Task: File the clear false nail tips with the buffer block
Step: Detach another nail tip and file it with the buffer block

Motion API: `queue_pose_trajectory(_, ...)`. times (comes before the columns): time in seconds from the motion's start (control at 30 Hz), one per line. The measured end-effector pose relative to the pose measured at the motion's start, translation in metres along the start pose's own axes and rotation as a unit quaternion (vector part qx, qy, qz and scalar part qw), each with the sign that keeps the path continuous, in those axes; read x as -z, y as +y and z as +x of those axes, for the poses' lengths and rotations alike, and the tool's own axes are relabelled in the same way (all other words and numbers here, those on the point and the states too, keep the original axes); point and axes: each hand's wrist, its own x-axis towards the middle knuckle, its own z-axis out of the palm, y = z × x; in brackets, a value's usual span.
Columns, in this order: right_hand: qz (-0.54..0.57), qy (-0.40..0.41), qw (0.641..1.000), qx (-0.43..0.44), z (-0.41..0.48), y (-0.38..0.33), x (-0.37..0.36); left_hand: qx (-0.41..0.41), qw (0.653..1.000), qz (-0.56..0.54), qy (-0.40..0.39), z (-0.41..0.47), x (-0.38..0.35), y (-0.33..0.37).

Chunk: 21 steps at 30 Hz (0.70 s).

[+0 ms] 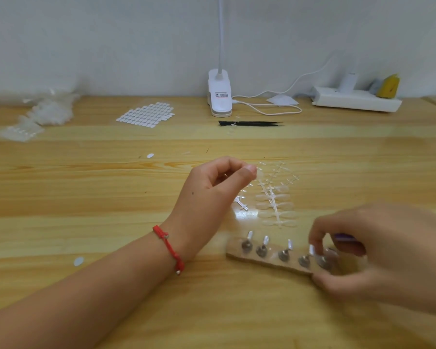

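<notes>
On a wooden counter [86, 187] against a pale wall, a person works with clear false nail tips. At far left lie crumpled plastic bags [45, 109], and beside them a sheet of white oval tabs [146, 114]. Two loose tabs rest nearer the camera, one mid-counter [150, 155] and one by the left forearm [78, 261]. That wrist wears a red cord bracelet [169, 248].

The left hand [212, 187] is raised just above the counter with its fingers curled, thumb and forefinger pinching a single clear tip [259, 174]. Behind it stand a white clip lamp [219, 94] and, in front of the lamp, black tweezers [249, 123].

Just right of the left hand, more tips [275, 200] lie on the counter, still joined in rows on their clear stems. Nearer the camera sits a holder [262, 264] with five metal clips.

The right hand [383, 255] curls over the holder's right end, forefinger and thumb pinching it at the last clip. A purple block [344, 237] shows under its fingers; whether this is the buffer cannot be told.

At back right are a white power strip [355, 100] and a yellow object [390, 86].
</notes>
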Motion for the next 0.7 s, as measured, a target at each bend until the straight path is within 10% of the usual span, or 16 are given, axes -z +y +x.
queue_pose_trajectory(0.7,-0.019,-0.028,0.997,0.072,0.019,0.009,0.009,0.003,1.0,0.001,-0.009,0.001,0.001,0.0)
